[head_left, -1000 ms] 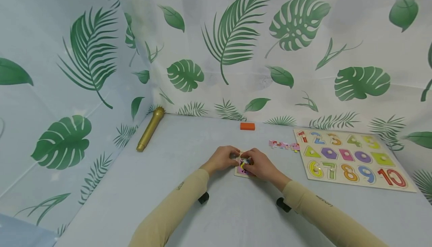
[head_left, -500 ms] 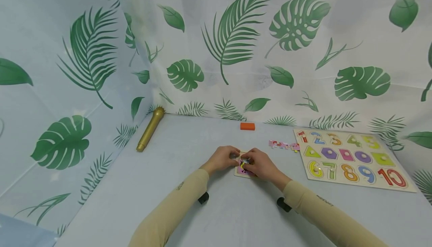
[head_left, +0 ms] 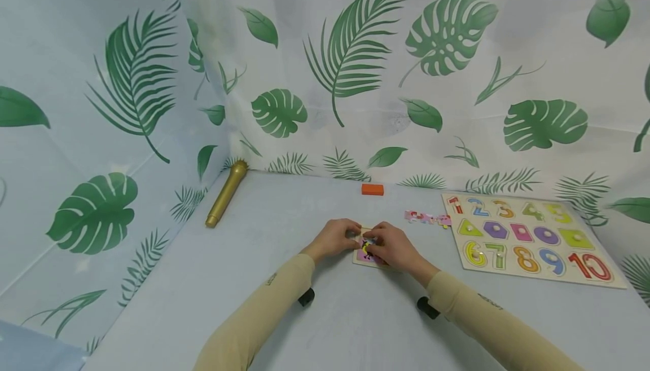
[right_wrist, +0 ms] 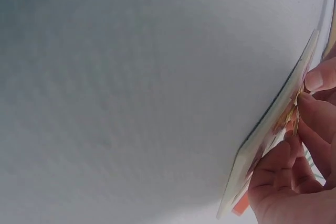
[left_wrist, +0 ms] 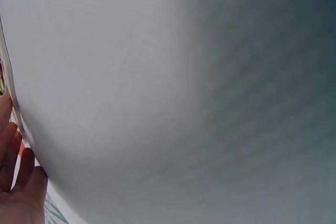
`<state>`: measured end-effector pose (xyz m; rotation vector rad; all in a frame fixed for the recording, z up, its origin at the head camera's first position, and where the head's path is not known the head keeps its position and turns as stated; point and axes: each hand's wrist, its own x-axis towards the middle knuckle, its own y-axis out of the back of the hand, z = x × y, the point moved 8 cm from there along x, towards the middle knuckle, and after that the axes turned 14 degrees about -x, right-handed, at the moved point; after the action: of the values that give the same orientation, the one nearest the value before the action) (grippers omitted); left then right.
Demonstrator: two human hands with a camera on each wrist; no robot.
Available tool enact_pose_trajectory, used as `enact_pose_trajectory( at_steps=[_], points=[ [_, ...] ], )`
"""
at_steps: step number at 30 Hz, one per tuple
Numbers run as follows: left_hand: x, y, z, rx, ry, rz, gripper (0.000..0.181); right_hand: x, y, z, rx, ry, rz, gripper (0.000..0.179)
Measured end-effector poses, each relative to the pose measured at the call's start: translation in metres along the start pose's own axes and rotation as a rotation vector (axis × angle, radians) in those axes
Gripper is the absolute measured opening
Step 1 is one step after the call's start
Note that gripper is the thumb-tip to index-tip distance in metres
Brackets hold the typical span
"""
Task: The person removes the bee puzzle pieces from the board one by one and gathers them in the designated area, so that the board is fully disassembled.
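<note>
A small jigsaw board (head_left: 361, 259) with a pink and yellow cartoon picture lies mid-table in the head view. My left hand (head_left: 332, 239) holds its left side, with thumb and forefinger curled at the edge. Over the picture, my right hand (head_left: 393, 247) pinches a thin jigsaw piece (right_wrist: 296, 125), seen edge-on in the right wrist view. Most of the picture is hidden under the fingers. In the left wrist view the fingers of the left hand (left_wrist: 21, 182) show beside the board's pale edge, at the frame's far left.
A row of pink jigsaw pieces (head_left: 426, 219) lies right of the hands, beside a wooden number board (head_left: 457, 235). An orange block (head_left: 372, 190) sits behind the hands. A gold microphone (head_left: 227, 194) lies at the back left. Leaf-printed cloth (head_left: 315, 151) hangs behind the table.
The right fingers have shifted very slightly over the small board. The left hand, the board and everything else look the same.
</note>
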<state>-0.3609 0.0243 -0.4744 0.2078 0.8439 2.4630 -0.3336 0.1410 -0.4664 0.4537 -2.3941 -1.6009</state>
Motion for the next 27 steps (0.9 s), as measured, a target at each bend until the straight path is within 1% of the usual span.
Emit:
enact_pose_trajectory(
  at_steps=[3,9,14,21,24,27],
  points=[
    [-0.001,0.000,0.001,-0.009,0.010,0.001,0.032,0.000,0.002,0.000,-0.006,0.000,0.011,0.029],
    [-0.002,0.000,0.001,-0.005,-0.002,0.003,0.032,-0.001,0.004,0.000,-0.020,-0.007,0.017,0.029],
    [-0.001,-0.001,0.000,-0.009,0.007,-0.004,0.031,-0.002,0.009,0.003,-0.033,-0.017,0.034,0.029],
    [0.000,-0.002,-0.002,-0.013,0.025,-0.009,0.032,-0.006,0.019,0.023,-0.007,-0.093,0.033,0.029],
    [0.000,-0.002,-0.002,-0.025,0.030,-0.009,0.032,-0.009,0.025,0.035,0.002,-0.104,0.044,0.030],
    [-0.001,-0.002,-0.001,-0.025,0.019,-0.009,0.032,-0.013,0.032,0.048,-0.002,-0.121,0.066,0.031]
  ],
)
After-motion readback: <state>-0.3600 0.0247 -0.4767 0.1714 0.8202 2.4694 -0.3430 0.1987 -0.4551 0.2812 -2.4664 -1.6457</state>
